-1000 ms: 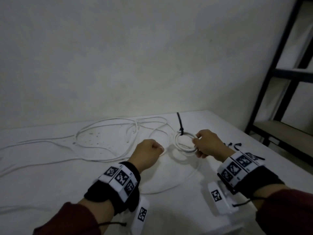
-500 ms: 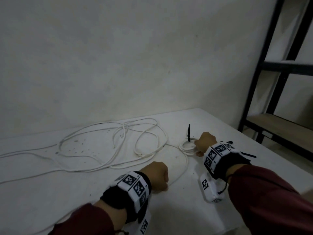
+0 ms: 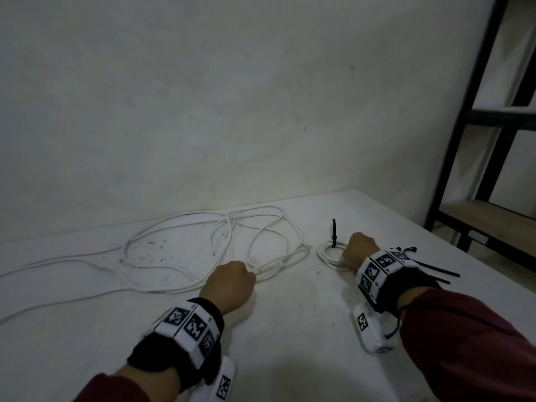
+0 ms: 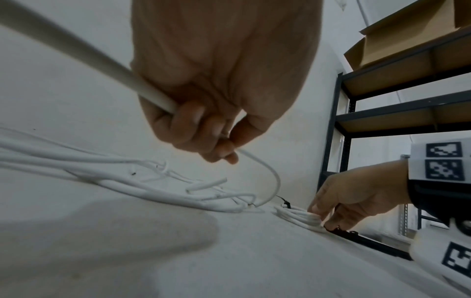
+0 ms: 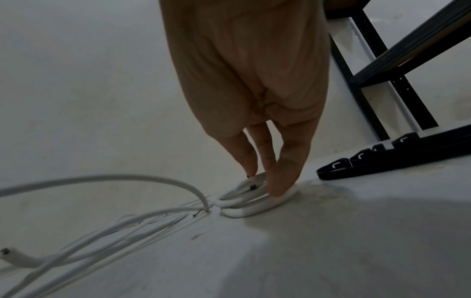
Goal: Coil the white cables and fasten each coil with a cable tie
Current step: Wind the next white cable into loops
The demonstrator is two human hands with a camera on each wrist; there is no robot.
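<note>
A small white coil (image 3: 329,253) lies on the white table (image 3: 290,329), bound by a black cable tie (image 3: 334,233) whose tail sticks up. My right hand (image 3: 359,250) is on the coil (image 5: 249,203), thumb and fingertips (image 5: 279,187) pinching its rim against the table. My left hand (image 3: 232,281) is a fist gripping one loose white cable (image 4: 153,94), whose short end (image 4: 267,173) curves out past the fingers (image 4: 201,137). The other loose white cables (image 3: 203,245) sprawl in loops to the left and behind.
Several spare black cable ties (image 3: 435,271) lie just right of my right wrist, near the table's right edge. A black metal shelf rack (image 3: 475,140) stands to the right. A bare wall (image 3: 232,111) backs the table.
My right hand has carried the tied coil to the right and set it on the table. My left hand still grips the loose cable, now beside the loose pile.
</note>
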